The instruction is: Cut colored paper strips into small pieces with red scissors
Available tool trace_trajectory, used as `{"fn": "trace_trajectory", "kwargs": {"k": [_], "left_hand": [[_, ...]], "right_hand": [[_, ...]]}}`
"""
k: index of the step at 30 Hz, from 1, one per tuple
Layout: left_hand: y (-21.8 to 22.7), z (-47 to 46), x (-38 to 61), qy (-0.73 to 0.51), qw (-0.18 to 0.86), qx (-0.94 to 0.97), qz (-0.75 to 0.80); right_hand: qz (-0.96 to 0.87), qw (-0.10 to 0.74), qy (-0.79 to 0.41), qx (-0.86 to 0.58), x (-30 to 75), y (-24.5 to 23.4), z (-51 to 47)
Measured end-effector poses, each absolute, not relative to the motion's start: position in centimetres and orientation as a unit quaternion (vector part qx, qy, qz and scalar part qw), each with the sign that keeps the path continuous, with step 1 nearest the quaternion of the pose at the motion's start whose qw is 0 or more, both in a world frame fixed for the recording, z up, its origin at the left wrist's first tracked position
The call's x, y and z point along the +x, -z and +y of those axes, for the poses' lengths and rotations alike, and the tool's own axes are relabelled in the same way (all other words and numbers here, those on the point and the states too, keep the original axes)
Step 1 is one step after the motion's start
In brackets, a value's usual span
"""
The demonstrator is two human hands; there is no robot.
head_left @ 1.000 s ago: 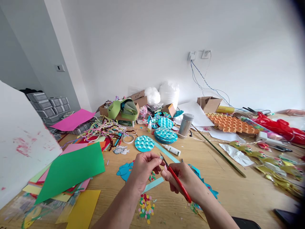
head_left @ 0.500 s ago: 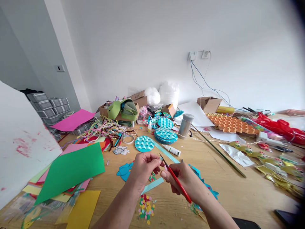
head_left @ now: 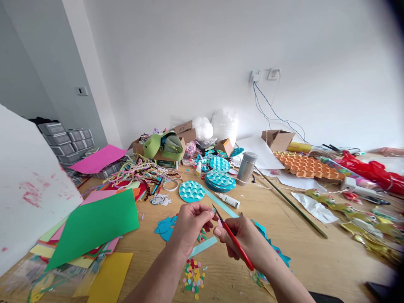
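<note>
My left hand [head_left: 192, 221] is closed in a pinch on a small light-blue paper piece [head_left: 215, 211], mostly hidden by the fingers. A slim red-handled pointed tool [head_left: 237, 244] is gripped in my right hand [head_left: 244, 235], its thin dark tip at the piece. From this angle I cannot tell whether it is scissors or tweezers. On the table below lie a light-blue paper strip [head_left: 203, 247] and a pile of coloured paper dots [head_left: 193, 277]. A blue paper fish [head_left: 164, 229] is partly behind my left wrist. More blue cut paper [head_left: 279, 251] lies beside my right forearm.
Beyond my hands are a blue scalloped disc [head_left: 191, 191], a stack of similar discs [head_left: 220, 181], a glue bottle [head_left: 229, 200] and a metal canister [head_left: 247, 168]. Coloured sheets [head_left: 97, 227] spread left. A green stick [head_left: 292, 203] and an orange egg tray [head_left: 307, 165] lie right.
The view has shifted very slightly. Both hands keep the same grip and nearly the same position, with the tool tip still at the left fingertips.
</note>
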State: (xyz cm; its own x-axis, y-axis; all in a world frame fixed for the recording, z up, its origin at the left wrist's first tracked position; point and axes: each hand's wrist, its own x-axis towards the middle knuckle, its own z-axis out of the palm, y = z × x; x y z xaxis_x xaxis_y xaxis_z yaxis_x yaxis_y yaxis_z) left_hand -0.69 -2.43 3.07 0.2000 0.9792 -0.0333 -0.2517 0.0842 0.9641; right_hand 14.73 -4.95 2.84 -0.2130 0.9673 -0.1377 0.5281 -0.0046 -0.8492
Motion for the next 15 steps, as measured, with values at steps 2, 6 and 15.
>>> {"fn": "trace_trajectory", "kwargs": {"k": [2,6,15], "left_hand": [[-2.97,-2.44,-0.64,-0.502,0.619,0.456,0.397],[-3.01,-2.50,-0.39,-0.520,0.612,0.440,0.402],[-3.25,-2.64,0.14,-0.520,0.621,0.420,0.409]], "right_hand": [[-0.658,0.265,-0.418,-0.567,14.67,-2.80,-4.95],[-0.659,0.266,-0.407,-0.574,14.47,-2.76,-4.92],[-0.663,0.256,-0.385,-0.590,14.37,-2.81,-4.77]]}}
